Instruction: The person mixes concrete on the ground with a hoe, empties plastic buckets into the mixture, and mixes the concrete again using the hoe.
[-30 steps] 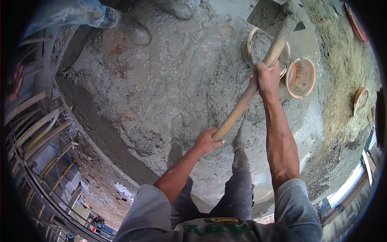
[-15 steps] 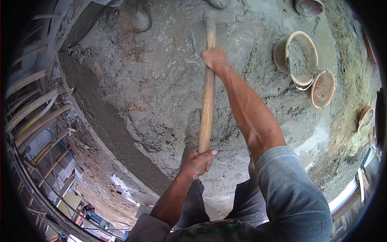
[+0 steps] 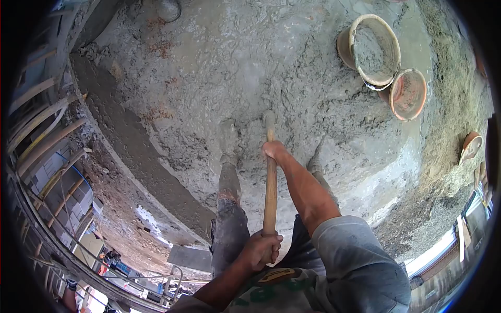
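Observation:
My left hand (image 3: 261, 249) is closed round the rear end of a hoe's wooden handle (image 3: 270, 195), low in front of my body. Farther up the same handle, my right hand (image 3: 274, 150) grips it near the head. Wet grey mortar (image 3: 235, 57) coats the hoe's head end (image 3: 269, 119), and its blade is hidden in the mix. My legs stand on either side of the handle, with mud-covered boots or feet sunk in the mortar.
A bucket (image 3: 395, 52) holding grey mix stands at the upper right, touching a smaller reddish one (image 3: 421, 96). Another container (image 3: 471, 147) lies tilted farther right. A low ledge (image 3: 133, 190) borders the mortar on the left, beside wooden poles (image 3: 49, 112). A metal rail curves along the lower left.
Both hands have drawn the hoe back toward my body. Its head has come from the top of the view to between my feet, and the view has shifted slightly.

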Available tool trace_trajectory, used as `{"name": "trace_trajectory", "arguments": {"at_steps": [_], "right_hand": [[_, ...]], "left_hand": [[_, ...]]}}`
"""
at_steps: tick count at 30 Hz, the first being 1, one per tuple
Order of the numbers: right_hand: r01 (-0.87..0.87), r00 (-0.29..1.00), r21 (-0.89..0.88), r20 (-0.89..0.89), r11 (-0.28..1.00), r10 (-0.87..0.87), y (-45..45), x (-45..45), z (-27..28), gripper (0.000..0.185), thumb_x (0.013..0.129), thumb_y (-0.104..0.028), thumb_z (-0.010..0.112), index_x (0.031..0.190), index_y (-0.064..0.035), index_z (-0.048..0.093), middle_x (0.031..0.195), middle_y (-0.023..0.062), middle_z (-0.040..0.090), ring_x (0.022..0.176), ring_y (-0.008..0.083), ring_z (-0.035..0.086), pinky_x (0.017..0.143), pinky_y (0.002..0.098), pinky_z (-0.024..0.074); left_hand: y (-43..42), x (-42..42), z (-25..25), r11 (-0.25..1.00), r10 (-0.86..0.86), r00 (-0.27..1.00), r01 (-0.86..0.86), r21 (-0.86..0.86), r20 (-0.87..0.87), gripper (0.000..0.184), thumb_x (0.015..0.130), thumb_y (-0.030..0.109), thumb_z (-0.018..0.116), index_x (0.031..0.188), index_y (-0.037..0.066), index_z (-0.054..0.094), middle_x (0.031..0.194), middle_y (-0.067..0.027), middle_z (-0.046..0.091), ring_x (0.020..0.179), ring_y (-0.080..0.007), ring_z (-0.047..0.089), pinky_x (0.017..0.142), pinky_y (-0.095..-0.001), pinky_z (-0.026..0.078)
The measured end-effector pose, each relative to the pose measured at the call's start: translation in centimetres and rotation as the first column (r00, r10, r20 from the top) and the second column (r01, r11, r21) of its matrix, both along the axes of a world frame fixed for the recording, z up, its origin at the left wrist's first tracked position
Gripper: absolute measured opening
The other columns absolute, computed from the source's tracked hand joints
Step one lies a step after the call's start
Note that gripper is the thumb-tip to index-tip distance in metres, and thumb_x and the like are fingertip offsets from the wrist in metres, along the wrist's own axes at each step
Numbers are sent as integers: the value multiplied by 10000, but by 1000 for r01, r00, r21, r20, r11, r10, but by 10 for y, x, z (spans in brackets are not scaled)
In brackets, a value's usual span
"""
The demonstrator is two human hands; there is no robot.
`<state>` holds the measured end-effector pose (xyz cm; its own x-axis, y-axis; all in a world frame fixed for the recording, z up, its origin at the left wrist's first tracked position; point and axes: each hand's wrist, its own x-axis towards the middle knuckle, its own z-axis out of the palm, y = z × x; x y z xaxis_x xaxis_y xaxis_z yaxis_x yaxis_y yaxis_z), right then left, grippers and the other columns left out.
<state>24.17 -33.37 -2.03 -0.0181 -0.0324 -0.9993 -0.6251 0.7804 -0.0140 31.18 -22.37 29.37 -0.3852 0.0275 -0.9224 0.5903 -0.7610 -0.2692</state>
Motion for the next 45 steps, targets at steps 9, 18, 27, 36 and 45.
{"name": "trace_trajectory", "arguments": {"at_steps": [9,18,27,36,45], "right_hand": [[428,899,100,51,898,-434,-17,-126,118,184,715,-108,600,869,-23,546,709,110,522,575,252,549,552,396,503],[668,704,-515,202,537,-681,-132,-207,331,158,708,-110,597,733,14,503,640,103,512,491,225,534,448,373,475],[283,858,-891,69,355,-509,-173,-212,208,375,740,-102,595,1043,13,404,789,147,560,605,226,594,542,359,495],[557,830,-700,460,446,-316,-181,-145,233,297,707,-44,562,973,-33,430,647,64,505,433,163,513,405,316,455],[647,740,-501,592,575,-317,-251,121,67,136,755,-67,574,798,54,526,647,120,522,479,241,558,425,376,495]], "left_hand": [[-91,-35,96,854,-485,829,382,-353,-277,364,881,313,638,1065,32,497,796,-74,591,709,-161,596,615,-307,495],[-107,-29,155,106,-816,544,473,-875,195,534,798,377,709,1125,5,509,955,-72,574,880,-183,567,763,-325,467],[-45,-95,-126,87,-620,178,984,-158,764,450,703,311,726,1111,150,625,973,-146,680,946,-339,645,791,-439,508],[4,-152,-129,359,-175,519,825,-437,836,530,709,343,802,1130,81,615,959,-130,677,919,-283,648,813,-396,495],[-82,143,-169,656,-318,778,593,-467,541,330,770,273,790,901,49,586,688,3,551,514,-83,493,469,-247,410]]}}
